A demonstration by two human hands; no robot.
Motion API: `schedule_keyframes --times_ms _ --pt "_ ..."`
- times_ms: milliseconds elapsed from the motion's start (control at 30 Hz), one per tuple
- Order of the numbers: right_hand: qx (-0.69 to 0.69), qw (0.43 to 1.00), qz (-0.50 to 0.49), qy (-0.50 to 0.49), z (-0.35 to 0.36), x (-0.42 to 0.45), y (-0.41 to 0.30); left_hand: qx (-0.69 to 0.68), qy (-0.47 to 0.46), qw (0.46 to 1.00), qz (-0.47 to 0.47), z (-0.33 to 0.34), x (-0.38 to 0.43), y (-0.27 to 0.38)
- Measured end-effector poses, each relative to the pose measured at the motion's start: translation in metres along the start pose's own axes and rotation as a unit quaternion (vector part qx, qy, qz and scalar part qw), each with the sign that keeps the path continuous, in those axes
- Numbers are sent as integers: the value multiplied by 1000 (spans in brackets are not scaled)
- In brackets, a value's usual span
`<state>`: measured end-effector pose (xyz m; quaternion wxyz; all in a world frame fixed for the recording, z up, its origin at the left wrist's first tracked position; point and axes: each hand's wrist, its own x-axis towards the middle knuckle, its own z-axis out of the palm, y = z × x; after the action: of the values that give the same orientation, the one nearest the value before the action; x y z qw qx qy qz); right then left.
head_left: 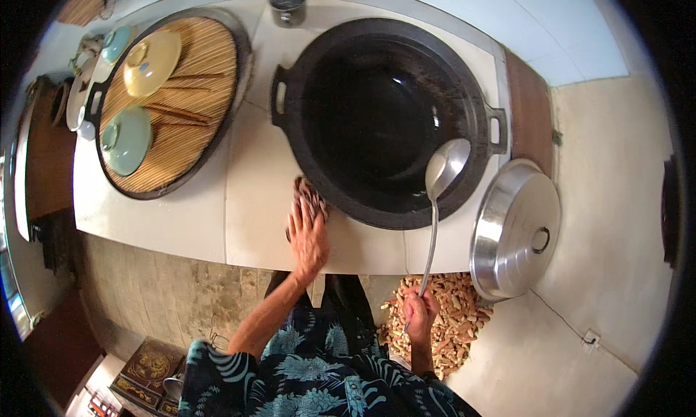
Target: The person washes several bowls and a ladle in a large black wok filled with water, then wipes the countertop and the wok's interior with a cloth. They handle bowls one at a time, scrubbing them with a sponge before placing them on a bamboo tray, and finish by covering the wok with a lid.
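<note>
My left hand [309,242] presses a crumpled dark cloth [310,195] onto the pale tiled stove top [261,210], beside the near left rim of a big black wok [380,112]. The fingers lie spread over the cloth. My right hand [420,312] is closed around the handle of a long metal ladle [448,164], in front of the counter edge. The ladle's bowl is over the wok's near right side. Dark liquid or a wet sheen seems to lie in the wok; I cannot tell which.
At left, upturned bowls [152,64] and chopsticks [179,112] lie on a slatted mat [201,47] over a second pan. A metal cup [288,6] stands at the back. An aluminium lid [516,232] leans at the right edge, above corncobs [451,319] heaped on the floor.
</note>
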<state>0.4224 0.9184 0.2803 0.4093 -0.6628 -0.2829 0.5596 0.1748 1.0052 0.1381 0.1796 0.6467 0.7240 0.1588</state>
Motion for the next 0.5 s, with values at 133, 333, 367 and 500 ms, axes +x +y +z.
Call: schedule_keyframes --times_ms 133,333,367,500 --pt "-16 1000 9 13 -34 16 -19 -24 -139 987 77 33 -61 77" --pt "-170 983 -64 27 -96 24 -25 -48 -162 950 263 88 -34 176" --pt "-217 972 -82 32 -103 25 -26 -31 -163 940 297 98 -25 194" --pt "-174 979 -89 57 -131 19 -11 -13 -143 922 359 140 15 267"
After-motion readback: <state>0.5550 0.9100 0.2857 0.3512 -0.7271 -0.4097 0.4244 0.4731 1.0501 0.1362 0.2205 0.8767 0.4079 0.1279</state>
